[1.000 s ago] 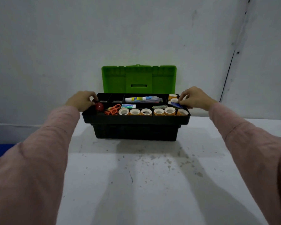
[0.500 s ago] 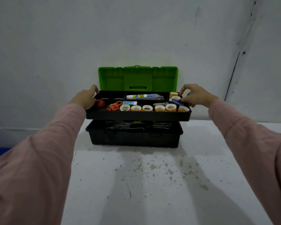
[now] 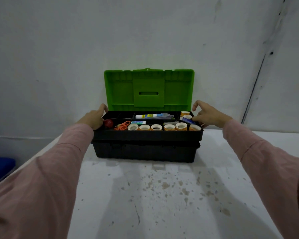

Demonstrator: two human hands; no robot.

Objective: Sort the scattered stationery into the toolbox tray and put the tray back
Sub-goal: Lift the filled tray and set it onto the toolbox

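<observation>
The black tray point(image 3: 148, 134) sits on top of the black toolbox point(image 3: 145, 152), whose green lid point(image 3: 148, 88) stands open against the wall. The tray holds a row of tape rolls point(image 3: 156, 127), orange scissors point(image 3: 123, 125), a red ball point(image 3: 108, 123), a glue stick point(image 3: 148, 116) and an eraser point(image 3: 138, 122). My left hand point(image 3: 93, 118) grips the tray's left end with the thumb raised. My right hand point(image 3: 209, 115) holds the right end between thumb and lower fingers, and its index finger arches above the rim.
The toolbox stands at the back of a white, speckled table point(image 3: 154, 195), close to the grey wall. A blue object point(image 3: 0, 168) lies beyond the table's left edge. Pink sleeves cover both of my forearms.
The tray was held above the box half a second ago, with tools visible underneath. It has come down and now rests on the box. Both hands came down with it.
</observation>
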